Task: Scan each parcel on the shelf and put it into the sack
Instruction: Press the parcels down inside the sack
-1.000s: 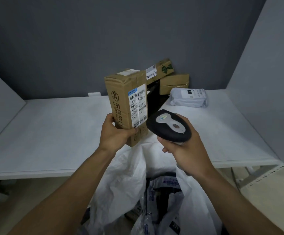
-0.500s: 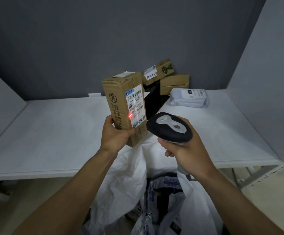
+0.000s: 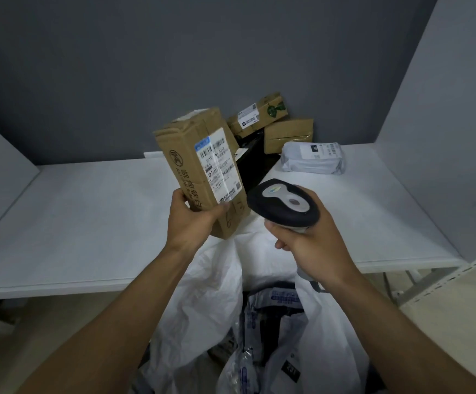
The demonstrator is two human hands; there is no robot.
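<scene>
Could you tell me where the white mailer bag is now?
Head view: the white plastic mailer bag lies back right on the white shelf, beside a brown cardboard box.

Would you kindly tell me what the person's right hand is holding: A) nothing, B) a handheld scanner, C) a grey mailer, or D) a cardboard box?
B: the right hand grips the black scanner, while the left hand holds the cardboard box.

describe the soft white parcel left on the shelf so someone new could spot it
On the white shelf, look to the back right, where parcels cluster against the grey wall. The white mailer bag lies flat at the cluster's right end, beside brown cardboard boxes. It alone is soft, crinkled and white.
</scene>
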